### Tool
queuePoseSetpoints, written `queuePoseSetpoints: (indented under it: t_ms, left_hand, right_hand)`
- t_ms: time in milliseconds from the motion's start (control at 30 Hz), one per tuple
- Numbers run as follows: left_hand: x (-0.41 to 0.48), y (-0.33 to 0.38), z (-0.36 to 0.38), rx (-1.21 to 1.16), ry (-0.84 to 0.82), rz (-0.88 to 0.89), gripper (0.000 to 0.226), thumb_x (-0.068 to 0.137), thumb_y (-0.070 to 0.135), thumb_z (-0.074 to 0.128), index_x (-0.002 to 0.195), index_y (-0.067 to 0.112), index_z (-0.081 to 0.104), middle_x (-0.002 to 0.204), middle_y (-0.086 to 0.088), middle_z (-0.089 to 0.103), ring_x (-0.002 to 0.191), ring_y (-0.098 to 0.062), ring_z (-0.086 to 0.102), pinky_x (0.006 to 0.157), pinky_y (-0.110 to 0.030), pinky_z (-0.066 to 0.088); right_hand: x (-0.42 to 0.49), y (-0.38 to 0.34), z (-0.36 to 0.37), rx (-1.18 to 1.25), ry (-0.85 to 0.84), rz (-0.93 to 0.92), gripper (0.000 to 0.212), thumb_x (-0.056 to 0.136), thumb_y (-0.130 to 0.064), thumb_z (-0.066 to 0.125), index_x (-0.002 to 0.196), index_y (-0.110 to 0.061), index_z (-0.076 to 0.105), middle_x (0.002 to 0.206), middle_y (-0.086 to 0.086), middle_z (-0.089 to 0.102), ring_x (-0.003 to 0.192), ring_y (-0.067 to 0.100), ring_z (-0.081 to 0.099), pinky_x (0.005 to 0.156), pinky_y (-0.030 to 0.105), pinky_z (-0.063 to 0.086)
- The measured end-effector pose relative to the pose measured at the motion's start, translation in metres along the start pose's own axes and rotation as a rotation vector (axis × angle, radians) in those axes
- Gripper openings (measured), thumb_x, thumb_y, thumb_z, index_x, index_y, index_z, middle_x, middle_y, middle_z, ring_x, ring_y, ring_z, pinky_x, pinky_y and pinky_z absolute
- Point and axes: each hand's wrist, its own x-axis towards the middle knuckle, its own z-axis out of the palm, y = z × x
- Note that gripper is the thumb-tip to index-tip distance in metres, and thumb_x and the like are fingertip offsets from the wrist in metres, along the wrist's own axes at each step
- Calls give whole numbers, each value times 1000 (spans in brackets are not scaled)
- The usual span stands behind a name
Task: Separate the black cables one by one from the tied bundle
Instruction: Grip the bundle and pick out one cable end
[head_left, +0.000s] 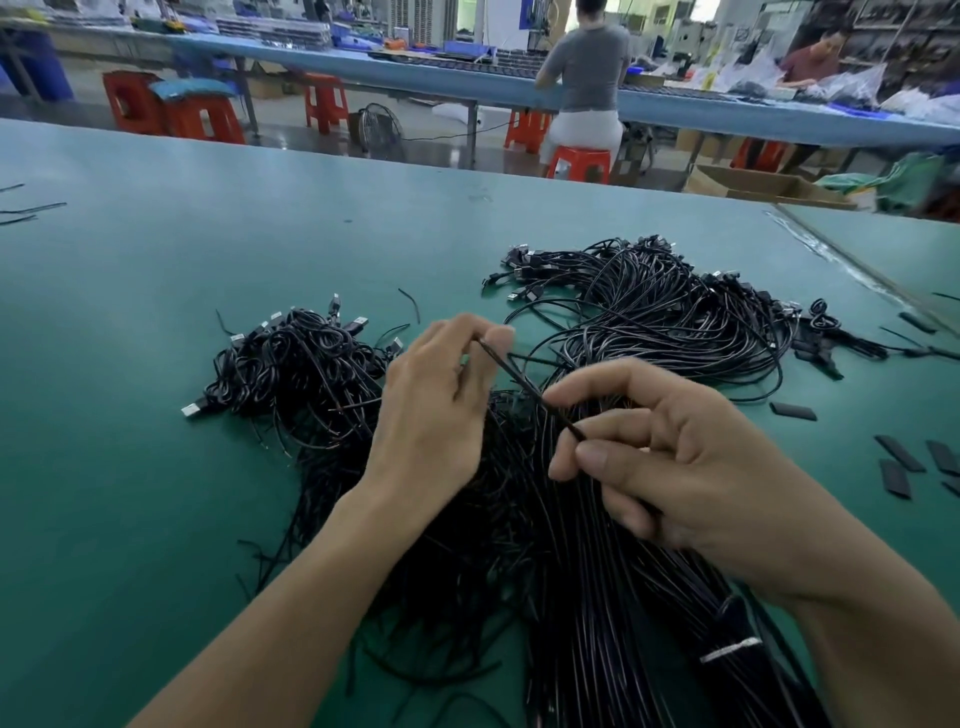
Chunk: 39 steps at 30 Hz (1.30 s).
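Head view: long, thick tied bundle of thin black cables (587, 597) lies on the green matte desk (156, 312). It runs from the near right edge up toward the middle and fans out loose under both hands. A white tie band (730, 649) wraps the bundle at its near right end.

Left hand (436, 410) is over the fanned part, back of hand up, fingers curled. Its fingertips pinch the upper end of one single black cable strand (519, 382). Right hand (691, 467) is just right of it, thumb and index finger pinching the lower end of the same strand, other fingers loosely curled. The strand runs straight and taut between the two hands, lifted above the bundle, slanting from upper left to lower right.

Left of the hands sits a tangled pile of coiled black cables with silver USB plugs (301, 374), touching the bundle's edge. Behind the hands, to the right, is a larger spread-out heap of looped black cables with plugs (665, 306). Flat black rectangular pieces (898, 452) are scattered on the desk at right.

In the background, a person in a grey shirt (587, 67) sits on a red stool at a long blue bench. More red plastic stools (171, 109) stand on the floor, with a small floor fan (382, 130) and an open cardboard box (753, 184).
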Motion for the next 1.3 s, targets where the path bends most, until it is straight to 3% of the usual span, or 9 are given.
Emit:
queuePoseSetpoints:
  t_ms: [167, 267, 400, 567, 733, 833, 967, 1200, 1300]
  left_hand:
    - [8, 16, -6, -367, 296, -48, 27, 99, 46, 38, 76, 48, 51, 72, -1, 68, 67, -19, 69, 69, -37, 58]
    - [17, 14, -20, -445, 498, -74, 27, 103, 36, 44, 77, 30, 44, 62, -4, 41, 52, -10, 45, 58, -27, 48]
    - [19, 16, -28, -220, 580, 18, 37, 102, 21, 55, 70, 25, 38, 61, 10, 35, 53, 1, 34, 53, -12, 31]
    - [13, 24, -34, 59, -24, -30, 41, 82, 48, 76, 63, 27, 45, 46, 15, 42, 42, -1, 37, 48, -11, 30]
    - [3, 31, -26, 212, -596, -175, 69, 56, 102, 38, 89, 42, 47, 57, 15, 47, 48, 2, 45, 55, -27, 35]
    - [6, 30, -23, -144, -631, -287, 60, 82, 89, 17, 94, 43, 54, 53, 21, 47, 47, 0, 43, 62, -35, 40]
    - [11, 31, -26, -456, -512, -327, 47, 100, 57, 34, 76, 32, 66, 51, 13, 33, 45, -8, 24, 44, -24, 26]
    - [8, 46, -44, -798, -1183, -412, 48, 99, 49, 46, 64, 20, 64, 52, 12, 29, 43, -4, 21, 40, -14, 20]
    - [11, 49, -44, -1096, -1038, -484, 40, 99, 42, 51, 69, 21, 67, 53, 10, 23, 45, -4, 17, 36, -9, 20]
  right_hand:
    - [3, 7, -5, -343, 133, -15, 30, 95, 1, 60, 93, -27, 73, 82, -3, 75, 56, 0, 58, 59, 13, 45]
    - [5, 13, -11, -497, 366, -27, 32, 92, -2, 64, 88, -33, 72, 82, -14, 75, 83, 2, 70, 85, 30, 55]
    - [7, 19, -14, -574, 637, -75, 31, 93, -8, 65, 87, -38, 70, 80, -23, 73, 72, -6, 66, 68, 20, 50]
    - [8, 21, -17, -398, 689, -123, 18, 95, -18, 64, 93, -34, 71, 77, -11, 74, 51, 2, 53, 54, 24, 45]
    - [9, 17, -15, -225, 623, -145, 8, 91, -31, 66, 87, -31, 74, 70, -3, 68, 50, -1, 46, 49, 9, 37]
    - [9, 20, -19, -248, 623, -53, 12, 92, -29, 65, 82, -31, 71, 65, -8, 63, 53, 2, 49, 49, 14, 40]
    - [10, 19, -18, -224, 669, -40, 19, 97, -23, 61, 79, -28, 67, 65, -7, 61, 52, 6, 50, 51, 21, 40]
    - [9, 17, -24, -148, 887, -178, 20, 96, -25, 63, 77, -28, 69, 59, -10, 48, 50, 5, 35, 47, 23, 30]
    - [11, 26, -20, -445, 762, -77, 16, 89, -32, 70, 74, -28, 72, 58, -14, 61, 50, 0, 49, 50, 12, 36]
